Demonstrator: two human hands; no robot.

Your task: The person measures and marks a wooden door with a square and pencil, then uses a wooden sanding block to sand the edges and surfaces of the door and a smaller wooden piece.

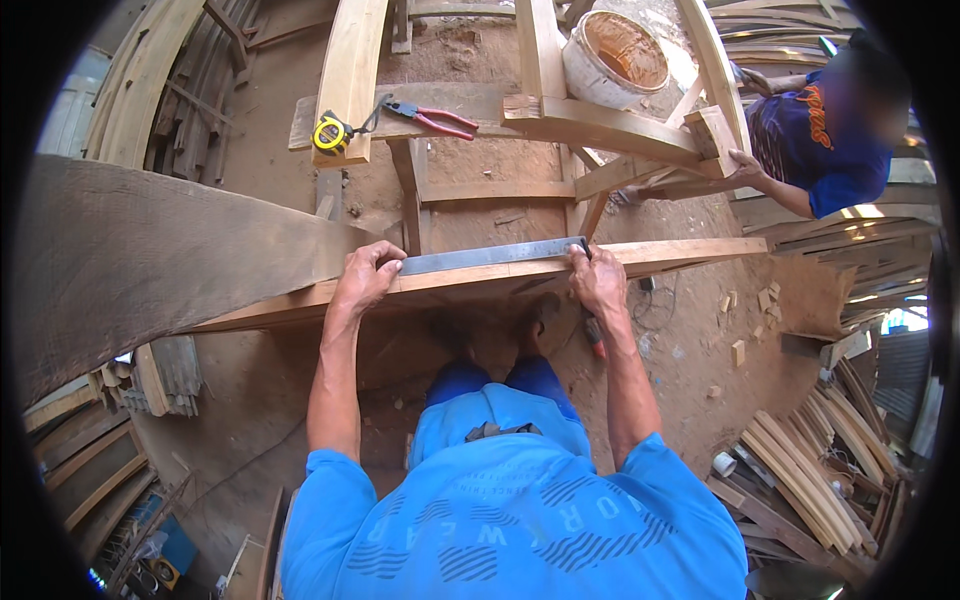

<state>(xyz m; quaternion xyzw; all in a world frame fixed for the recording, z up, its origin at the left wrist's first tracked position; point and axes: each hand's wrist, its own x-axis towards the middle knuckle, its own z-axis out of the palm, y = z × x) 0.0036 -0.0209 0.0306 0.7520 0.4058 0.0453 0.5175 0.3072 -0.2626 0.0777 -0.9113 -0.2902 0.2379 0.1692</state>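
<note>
A reddish-brown earth floor (690, 340) is strewn with pale wood offcuts (738, 353) and bordered by stacked timber strips (805, 480). Both forearms are stretched forward, roughly parallel, over a long, smooth, pale wooden beam (690, 252). Along its top a flat, grey metal straightedge (480, 257) is laid, ended at the right by a dark piece. The straightedge's left end is pinched between thumb and curled fingers of the left hand (368, 270); its right end is gripped by the right hand (598, 278), whose far fingertips are partly hidden. At left, the beam is overlapped by a broad, coarse-grained, grey-brown board (180, 245).
</note>
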